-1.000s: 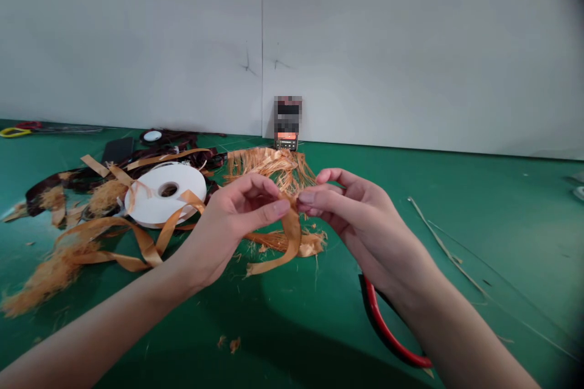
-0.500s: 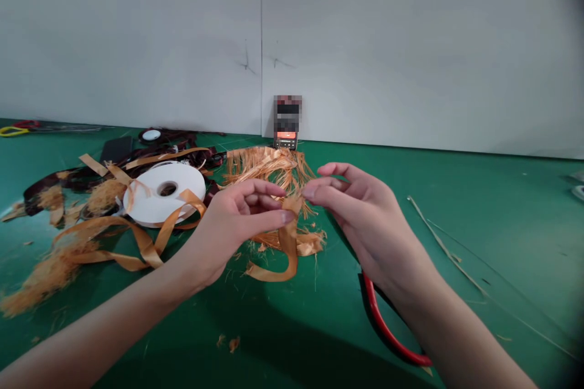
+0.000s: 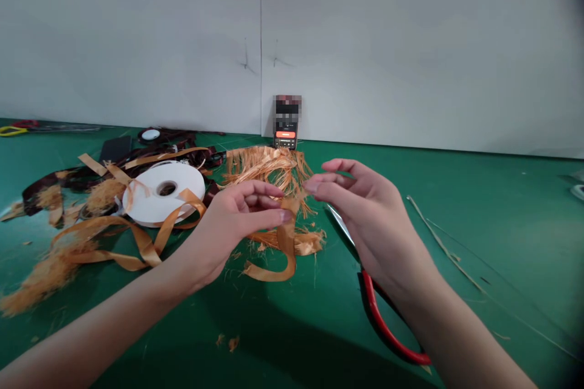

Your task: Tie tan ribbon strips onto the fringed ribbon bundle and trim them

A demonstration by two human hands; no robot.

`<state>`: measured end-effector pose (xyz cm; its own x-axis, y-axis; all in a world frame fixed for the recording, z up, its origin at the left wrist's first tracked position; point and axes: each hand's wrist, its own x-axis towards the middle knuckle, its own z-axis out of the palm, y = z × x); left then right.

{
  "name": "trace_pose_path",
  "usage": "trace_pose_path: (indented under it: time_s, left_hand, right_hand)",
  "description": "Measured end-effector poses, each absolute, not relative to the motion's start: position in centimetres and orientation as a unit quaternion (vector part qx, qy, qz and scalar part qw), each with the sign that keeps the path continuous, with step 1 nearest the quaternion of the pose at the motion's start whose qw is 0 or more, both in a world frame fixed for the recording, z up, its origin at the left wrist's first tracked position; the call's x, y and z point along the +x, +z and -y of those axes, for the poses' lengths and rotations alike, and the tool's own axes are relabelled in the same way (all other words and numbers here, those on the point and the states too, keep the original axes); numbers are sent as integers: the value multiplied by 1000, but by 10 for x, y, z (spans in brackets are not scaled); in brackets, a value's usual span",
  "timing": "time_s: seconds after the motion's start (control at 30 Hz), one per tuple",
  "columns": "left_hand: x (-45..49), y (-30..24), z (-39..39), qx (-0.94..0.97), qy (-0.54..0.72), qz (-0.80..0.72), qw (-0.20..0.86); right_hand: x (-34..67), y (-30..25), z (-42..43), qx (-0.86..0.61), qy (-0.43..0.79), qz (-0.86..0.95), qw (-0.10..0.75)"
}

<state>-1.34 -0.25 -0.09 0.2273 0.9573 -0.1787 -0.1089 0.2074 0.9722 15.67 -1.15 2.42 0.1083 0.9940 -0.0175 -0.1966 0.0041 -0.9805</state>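
Note:
My left hand (image 3: 246,209) pinches a short strip of gold ribbon (image 3: 286,243) near its upper end; the lower part hangs down and curls to the left. Close to that upper edge, my right hand (image 3: 356,200) has thumb and forefinger pressed together. Whatever sits in that pinch is too fine to make out, perhaps threads at the ribbon's edge. Behind the ribbon lies a heap of fringed gold ribbon (image 3: 260,164). Red-handled scissors (image 3: 383,328) rest on the table under my right hand and forearm, which hide part of them.
A white ribbon spool (image 3: 141,194) with loose gold ribbon, dark ribbon and frayed thread tufts (image 3: 50,279) spreads over the left side. A phone (image 3: 286,124) leans against the white wall. Yellow-and-red-handled scissors (image 3: 18,129) lie far left. Thin pale strands (image 3: 447,246) lie on the right.
My right hand has drawn slightly to the right, away from the ribbon's edge, and a scissor blade now shows beside it. My left hand has barely moved.

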Motion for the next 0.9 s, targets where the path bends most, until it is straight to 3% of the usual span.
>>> trace_pose_path:
  time_s: [0.3,0.7,0.9]
  left_hand:
    - [-13,-2,4,477,406,-441,643]
    - [-15,-4,5,474,409,-454,634]
    - [-12,-1,5,480,423,-459,616]
  right_hand:
    - [158,24,12,-482,546,452,515]
    - [162,23,10,-497,497,420,574]
    - [162,26,10,-514,560,454,465]
